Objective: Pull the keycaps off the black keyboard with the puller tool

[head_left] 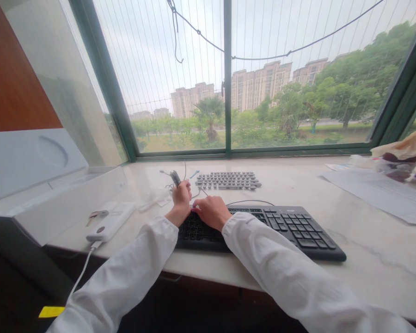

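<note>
My left hand (181, 196) is closed in a fist around a dark grey handle (175, 178) that sticks up above the fingers; its lower end is hidden. It is over the left end of a black keyboard (333, 252). My right hand (211, 211) rests on the same end, fingers curled and thumb pointing at the left hand; what it pinches, if anything, is hidden. Under the hands, the keyboard's left part shows bare key sockets, while the number pad at right has its keys on. Behind it, loose keycaps (229, 181) lie in rows.
A white power bank (113, 222) with a plugged cable and a key (97, 214) on it lies at left, beside an open white box (76, 203). Thin cables (249, 201) run behind the keyboard. Papers (377, 189) and plastic bags lie at right. A window frame (228, 92) stands behind.
</note>
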A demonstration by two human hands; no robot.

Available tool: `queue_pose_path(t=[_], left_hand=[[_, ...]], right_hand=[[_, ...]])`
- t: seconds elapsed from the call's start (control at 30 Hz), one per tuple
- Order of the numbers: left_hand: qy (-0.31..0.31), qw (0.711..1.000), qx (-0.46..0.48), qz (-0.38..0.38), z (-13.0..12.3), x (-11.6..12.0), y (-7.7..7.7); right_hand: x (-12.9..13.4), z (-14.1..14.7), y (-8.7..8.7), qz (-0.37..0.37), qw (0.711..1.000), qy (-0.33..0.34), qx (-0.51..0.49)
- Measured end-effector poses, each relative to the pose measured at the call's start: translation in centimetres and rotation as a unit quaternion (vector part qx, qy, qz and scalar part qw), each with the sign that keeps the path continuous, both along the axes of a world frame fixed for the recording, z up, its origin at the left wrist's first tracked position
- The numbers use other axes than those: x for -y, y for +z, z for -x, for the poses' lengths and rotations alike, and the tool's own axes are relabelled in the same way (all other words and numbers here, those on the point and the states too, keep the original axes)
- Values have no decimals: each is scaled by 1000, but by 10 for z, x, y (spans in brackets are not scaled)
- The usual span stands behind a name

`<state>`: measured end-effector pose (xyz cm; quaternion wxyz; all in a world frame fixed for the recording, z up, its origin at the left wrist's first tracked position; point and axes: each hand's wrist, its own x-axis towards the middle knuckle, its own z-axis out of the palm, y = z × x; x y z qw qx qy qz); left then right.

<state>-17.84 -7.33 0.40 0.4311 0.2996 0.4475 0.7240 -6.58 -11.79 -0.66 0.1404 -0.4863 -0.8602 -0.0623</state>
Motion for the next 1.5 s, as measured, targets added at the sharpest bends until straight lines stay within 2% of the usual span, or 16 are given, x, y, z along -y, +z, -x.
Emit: queue_pose_path(t=[0.17,0.3,0.7,0.97,1.5], left_hand=[[-34,998,3,49,6,-3,0],[-50,998,7,36,8,-5,-3],[-11,1000,-9,-7,2,-1,-2],[-6,999,-5,-37,3,0,2],[-23,999,-8,-36,5,-1,1]], right_hand=[[2,2,2,5,1000,1,4],[3,3,2,-5,1000,6,2],[2,3,0,-8,1000,2,15],[3,4,1,0,1000,3,22],[6,4,4,5,1000,-2,26]])
